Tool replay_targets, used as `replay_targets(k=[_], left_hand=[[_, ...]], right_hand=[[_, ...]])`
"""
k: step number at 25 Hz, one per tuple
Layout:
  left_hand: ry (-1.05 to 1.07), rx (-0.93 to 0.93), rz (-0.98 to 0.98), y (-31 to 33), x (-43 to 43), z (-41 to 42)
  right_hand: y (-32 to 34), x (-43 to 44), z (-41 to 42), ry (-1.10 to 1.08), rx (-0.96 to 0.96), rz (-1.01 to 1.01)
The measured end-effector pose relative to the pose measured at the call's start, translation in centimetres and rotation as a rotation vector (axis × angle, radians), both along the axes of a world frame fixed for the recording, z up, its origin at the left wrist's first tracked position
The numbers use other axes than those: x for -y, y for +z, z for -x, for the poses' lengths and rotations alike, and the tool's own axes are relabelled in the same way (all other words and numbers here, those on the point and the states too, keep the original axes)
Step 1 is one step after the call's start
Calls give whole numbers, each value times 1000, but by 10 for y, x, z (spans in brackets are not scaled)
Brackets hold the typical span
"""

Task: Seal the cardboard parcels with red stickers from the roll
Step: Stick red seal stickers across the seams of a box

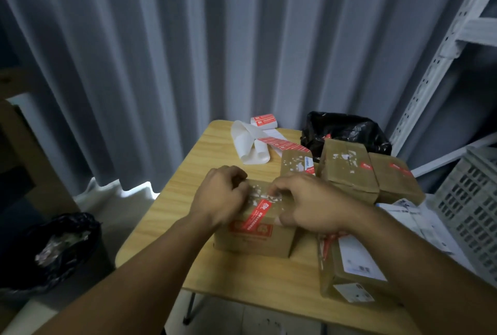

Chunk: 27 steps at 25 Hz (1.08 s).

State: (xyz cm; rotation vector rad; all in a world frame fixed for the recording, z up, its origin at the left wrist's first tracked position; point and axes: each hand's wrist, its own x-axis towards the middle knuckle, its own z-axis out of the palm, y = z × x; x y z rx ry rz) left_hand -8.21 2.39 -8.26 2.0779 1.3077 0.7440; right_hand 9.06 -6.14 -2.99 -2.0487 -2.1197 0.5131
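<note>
A cardboard parcel sits in the middle of the small wooden table. A red sticker runs diagonally over its top and down its front. My left hand rests curled on the parcel's top left. My right hand lies on the top right, fingertips pressing near the sticker's upper end. The sticker roll lies at the table's far edge, with a strip of red stickers and white backing paper trailing from it.
Three more parcels with red stickers stand at the back right, and another lies at the front right. A black bag sits behind them. A black bin stands on the floor left; a grey crate and metal shelving are right.
</note>
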Motion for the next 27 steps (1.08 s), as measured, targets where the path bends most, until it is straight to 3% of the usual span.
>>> replay_targets(k=[5, 10, 13, 17, 21, 23, 27], left_hand=[[-42, 50, 127, 11, -10, -3], [-281, 116, 314, 7, -7, 18], [-238, 111, 369, 12, -6, 31], [-114, 276, 487, 19, -7, 41], [-64, 441, 624, 13, -10, 51], [-59, 568, 709, 4, -6, 51], [-106, 710, 814, -25, 2, 47]], right_hand=[[9, -20, -10, -5, -42, 56], [3, -20, -17, -33, -181, 24], [-6, -17, -20, -66, -276, -22], [-20, -17, -14, -147, -406, -272], [-16, -21, 1, -242, -273, -648], [-15, -20, 8, -248, -223, -741], [-35, -17, 31, -177, -457, -508]])
